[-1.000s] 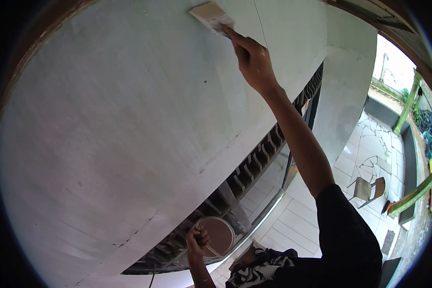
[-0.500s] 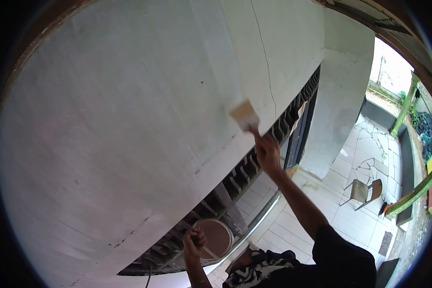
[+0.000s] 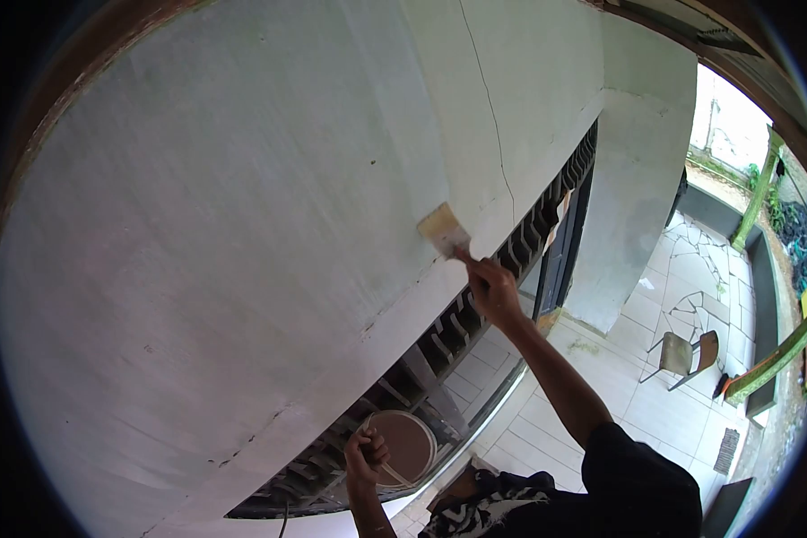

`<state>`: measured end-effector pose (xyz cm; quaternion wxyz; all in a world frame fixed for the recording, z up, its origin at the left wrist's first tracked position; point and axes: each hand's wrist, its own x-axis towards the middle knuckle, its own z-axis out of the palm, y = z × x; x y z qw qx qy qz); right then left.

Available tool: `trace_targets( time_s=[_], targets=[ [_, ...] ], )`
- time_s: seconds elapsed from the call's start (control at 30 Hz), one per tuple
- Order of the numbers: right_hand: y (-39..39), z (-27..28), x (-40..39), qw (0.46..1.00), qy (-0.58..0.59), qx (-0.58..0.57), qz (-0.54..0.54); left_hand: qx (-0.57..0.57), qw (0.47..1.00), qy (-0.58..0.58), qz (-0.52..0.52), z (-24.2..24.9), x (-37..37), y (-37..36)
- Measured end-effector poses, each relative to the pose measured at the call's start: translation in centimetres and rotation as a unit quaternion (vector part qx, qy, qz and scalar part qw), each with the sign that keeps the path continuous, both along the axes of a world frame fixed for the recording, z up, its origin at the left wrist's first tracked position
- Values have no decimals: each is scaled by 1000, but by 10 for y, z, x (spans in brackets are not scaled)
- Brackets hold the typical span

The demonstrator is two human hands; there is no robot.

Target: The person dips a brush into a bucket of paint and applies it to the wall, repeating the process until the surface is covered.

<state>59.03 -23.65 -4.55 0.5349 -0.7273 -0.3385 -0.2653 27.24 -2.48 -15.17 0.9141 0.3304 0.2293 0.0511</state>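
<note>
Gripping a paintbrush (image 3: 445,231), the right hand (image 3: 491,291) points it up-left against the wall (image 3: 242,224); left hand (image 3: 366,453) clasps the bucket (image 3: 408,446) handle.

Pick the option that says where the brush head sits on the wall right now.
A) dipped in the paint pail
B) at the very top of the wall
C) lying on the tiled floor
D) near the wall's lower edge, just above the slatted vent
D: the right hand presses the brush to the wall near its lower edge, just above the slatted vent.
</note>
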Motion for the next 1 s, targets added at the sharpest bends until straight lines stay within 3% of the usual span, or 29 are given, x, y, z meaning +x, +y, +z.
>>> trace_targets(
  time_s=[0.1, 0.17, 0.27, 0.33, 0.43, 0.5, 0.63, 0.7, 0.73, 0.8, 0.83, 0.87, 0.93, 1.0],
  targets=[
    [-3, -88, -2, 999, -20, -21, -41, 19, 1000, 20, 14, 2, -3, -1],
    [-23, -110, -22, 993, 103, -54, -14, 31, 998, 20, 43, 0, -7, 1],
    [-19, -40, -4, 1000, -23, 16, -11, -11, 999, 21, 32, -10, -9, 9],
    [-13, 68, 3, 998, -58, -5, -18, -4, 1000, 13, 17, -14, -9, 6],
    [11, 203, 38, 969, -219, 109, 15, 0, 1000, 20, 23, -7, -8, -2],
    [19, 279, 36, 965, -237, 110, 4, 5, 999, 22, 24, -5, -8, -1],
    [39, 317, 59, 973, -198, 105, 50, 4, 999, 22, 43, -2, -16, -3],
    [51, 274, 71, 947, -269, 168, 55, 6, 998, 23, 51, -2, -18, -3],
    [51, 238, 72, 957, -232, 165, 62, 9, 998, 24, 59, -2, -19, -3],
    [41, 133, 65, 988, -139, 69, 13, 3, 998, 16, 55, -6, -19, 0],
    [35, 69, 60, 985, -166, 54, 2, 0, 999, 11, 50, -8, -19, 1],
    [21, 13, 36, 996, -82, -19, -21, -1, 999, 8, 51, -10, -18, 4],
    [4, -102, 25, 990, -140, 1, -3, -7, 998, 29, 50, -14, -17, 6],
    [-20, -129, -7, 999, -3, -45, 10, -9, 998, 28, 49, -16, -15, 7]
  ],
)
